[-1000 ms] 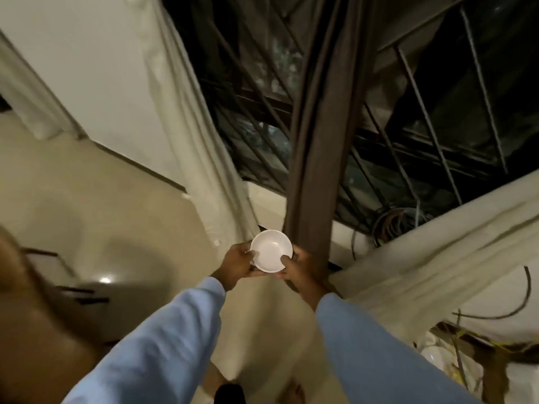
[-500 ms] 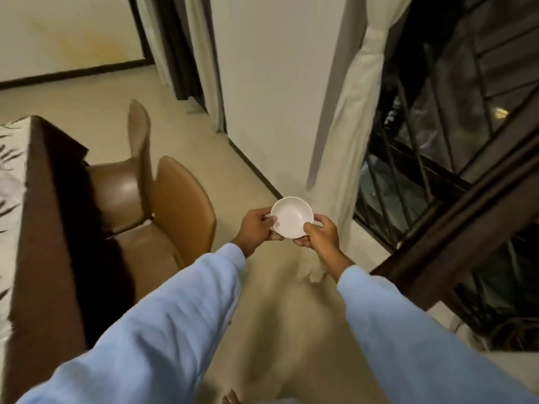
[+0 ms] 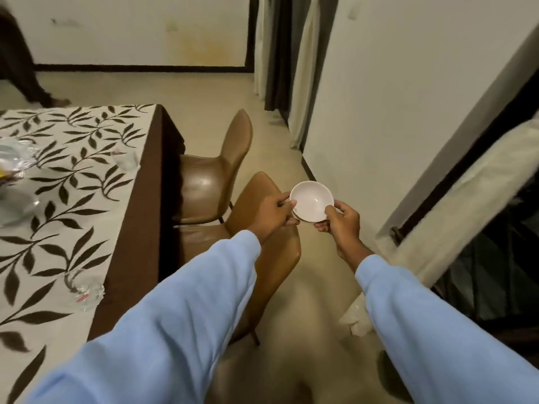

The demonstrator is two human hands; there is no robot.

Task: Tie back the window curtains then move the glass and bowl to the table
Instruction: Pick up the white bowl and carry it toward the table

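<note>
Head view shows you holding the white bowl [image 3: 312, 201] upright in the air between both hands, out past the table's [image 3: 87, 199] dark brown side edge and just beside the back of the nearer brown chair [image 3: 264, 237]. Your left hand [image 3: 272, 215] grips one side of the rim, thumb on top and fingers curled beneath. Your right hand [image 3: 342, 225] pinches the opposite side likewise. A clear glass [image 3: 84, 290], blurred, stands on the leaf-patterned cloth near that edge. A pale curtain [image 3: 472, 193] hangs at the window on your right.
</note>
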